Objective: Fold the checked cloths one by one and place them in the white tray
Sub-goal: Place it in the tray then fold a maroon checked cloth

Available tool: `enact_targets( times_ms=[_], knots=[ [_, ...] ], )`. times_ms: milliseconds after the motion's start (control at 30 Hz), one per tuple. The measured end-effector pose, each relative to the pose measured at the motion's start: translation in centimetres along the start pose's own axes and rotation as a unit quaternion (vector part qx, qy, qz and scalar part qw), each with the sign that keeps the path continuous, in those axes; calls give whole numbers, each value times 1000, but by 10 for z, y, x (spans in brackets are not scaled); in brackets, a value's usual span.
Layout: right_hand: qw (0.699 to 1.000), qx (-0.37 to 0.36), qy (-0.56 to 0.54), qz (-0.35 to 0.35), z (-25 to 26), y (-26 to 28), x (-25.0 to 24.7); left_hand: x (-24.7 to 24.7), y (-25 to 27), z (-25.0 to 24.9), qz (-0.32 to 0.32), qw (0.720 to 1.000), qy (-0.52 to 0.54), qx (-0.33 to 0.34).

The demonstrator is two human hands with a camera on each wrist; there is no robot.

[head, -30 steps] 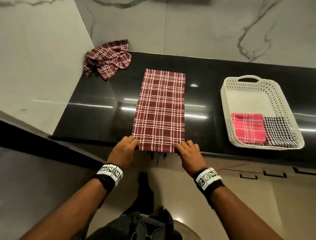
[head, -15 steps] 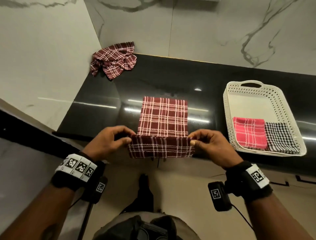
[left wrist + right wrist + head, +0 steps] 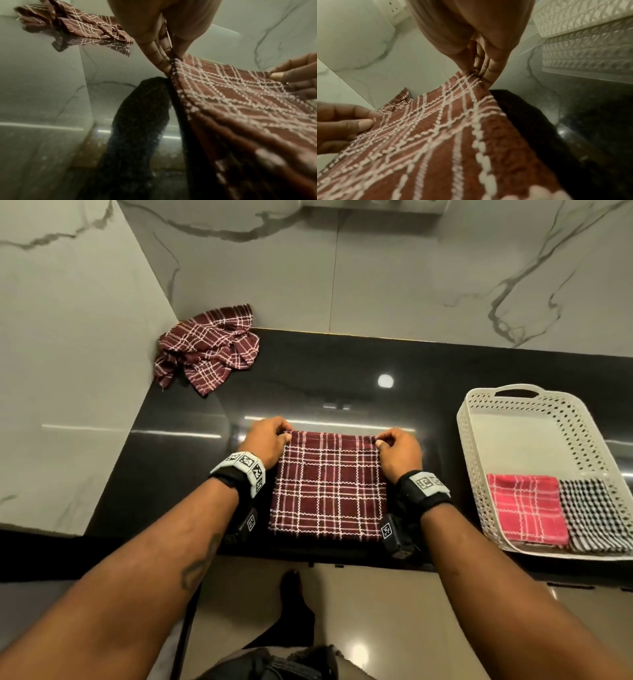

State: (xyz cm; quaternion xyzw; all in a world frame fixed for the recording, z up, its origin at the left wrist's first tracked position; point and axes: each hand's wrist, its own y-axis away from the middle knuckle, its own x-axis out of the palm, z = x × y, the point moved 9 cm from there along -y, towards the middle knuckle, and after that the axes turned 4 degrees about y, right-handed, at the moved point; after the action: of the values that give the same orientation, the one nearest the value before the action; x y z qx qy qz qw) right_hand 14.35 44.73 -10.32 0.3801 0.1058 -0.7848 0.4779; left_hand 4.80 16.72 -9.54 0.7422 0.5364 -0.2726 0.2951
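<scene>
A maroon checked cloth [image 3: 329, 487] lies folded in half on the black counter [image 3: 342, 371], near its front edge. My left hand [image 3: 270, 440] pinches its far left corner and my right hand [image 3: 394, 445] pinches its far right corner. In the left wrist view the left fingers [image 3: 163, 59] clamp the cloth [image 3: 240, 101] edge; in the right wrist view the right fingers [image 3: 481, 67] clamp the cloth [image 3: 436, 135] corner. A white perforated tray [image 3: 513, 419] stands at the right, holding a folded red checked cloth [image 3: 524, 508] and a folded black-and-white one [image 3: 592, 518].
A crumpled maroon checked cloth [image 3: 209, 347] lies in the counter's back left corner against the marble wall [image 3: 376, 268]. Bare counter shows between the folded cloth and the tray. My feet and the floor show below the counter edge.
Both hands lifted the near edge of the long cloth and carried it away from me onto the far edge, halving its length. The hands now rest at the far corners.
</scene>
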Motion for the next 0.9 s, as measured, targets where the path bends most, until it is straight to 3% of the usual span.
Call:
enact_targets(
  times_ms=[300,433,533,567,633,667,733,900],
  knots=[
    [998,22,65,-14,-10,-21,15,14,-33,17,14,999,-35,25],
    [983,-4,181,-3,6,-17,15,13,-24,2,-5,994,-98,41],
    [939,-155,305,-20,50,9,24,24,4,-47,-31,954,-216,205],
    [931,-205,302,18,59,21,38,40,16,-57,6,934,-243,264],
    [901,-239,319,171,50,45,77,74,34,-54,102,895,-300,314],
    [876,-231,353,233,35,53,91,85,38,-41,138,884,-329,301],
    [851,-215,397,268,7,56,92,84,43,-13,161,883,-364,250],
    [847,-120,476,204,-25,62,40,53,65,17,144,896,-386,165]
  ],
)
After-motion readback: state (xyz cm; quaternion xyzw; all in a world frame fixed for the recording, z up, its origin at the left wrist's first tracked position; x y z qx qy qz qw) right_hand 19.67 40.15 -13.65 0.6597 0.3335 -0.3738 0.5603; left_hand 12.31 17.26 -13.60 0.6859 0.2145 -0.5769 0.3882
